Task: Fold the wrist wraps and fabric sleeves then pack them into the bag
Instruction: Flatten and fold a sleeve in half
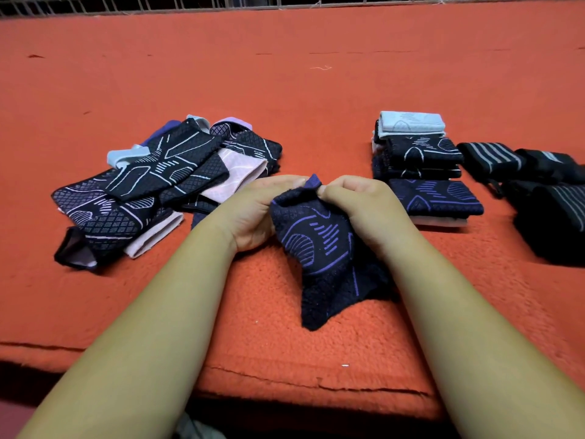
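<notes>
A dark navy fabric sleeve with purple line patterns (326, 258) hangs crumpled between my two hands, its lower end lying on the orange cloth. My left hand (253, 210) grips its upper left edge. My right hand (361, 204) pinches the top edge beside it. A loose heap of unfolded patterned sleeves (152, 185) lies to the left. To the right stand folded sleeves in stacks (421, 160). Black wrist wraps with grey stripes (538, 191) lie at the far right. No bag is in view.
The work surface is a table covered in orange fleece cloth (285, 90), with its front edge (285, 381) close to me. A metal wire grid (158, 3) runs along the far side.
</notes>
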Available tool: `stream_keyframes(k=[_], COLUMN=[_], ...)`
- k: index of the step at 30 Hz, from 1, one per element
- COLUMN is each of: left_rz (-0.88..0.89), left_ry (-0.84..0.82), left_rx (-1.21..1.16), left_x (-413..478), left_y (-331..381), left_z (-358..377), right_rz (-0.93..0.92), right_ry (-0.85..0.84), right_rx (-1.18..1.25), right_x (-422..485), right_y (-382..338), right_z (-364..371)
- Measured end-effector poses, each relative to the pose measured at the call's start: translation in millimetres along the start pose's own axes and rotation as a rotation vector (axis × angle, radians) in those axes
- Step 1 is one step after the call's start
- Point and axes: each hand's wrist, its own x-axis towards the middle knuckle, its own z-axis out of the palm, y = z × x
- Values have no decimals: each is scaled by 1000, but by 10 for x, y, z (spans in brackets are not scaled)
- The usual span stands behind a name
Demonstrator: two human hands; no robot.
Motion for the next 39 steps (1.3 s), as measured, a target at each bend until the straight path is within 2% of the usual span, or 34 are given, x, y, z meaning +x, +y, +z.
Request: stream_keyframes(k=[5, 11, 21, 25, 32, 35, 39], left_rz=[7, 86, -61, 21, 254, 240, 190], left_ry=[-21, 122, 112, 110, 309, 368, 346], left_rx=[27, -58, -114, -76, -178, -257, -280], left_x=[-11, 56, 42, 67, 117, 106, 118], left_y=[-35, -2, 31, -31, -45, -10, -18], left_z=[-62, -56, -64, -87, -97, -118, -157], right_rz=[-24, -31, -109, -95, -16, -26, -40], right_ry=[-16, -2, 282, 288, 198, 142, 140], right_rx=[2, 29, 20, -19, -72, -8, 54], right_x=[-3, 8, 121, 152, 132, 116, 113], right_y=[-2, 9, 114, 142, 143, 132, 136], right_z=[-11, -14, -65, -45, -59, -38, -17])
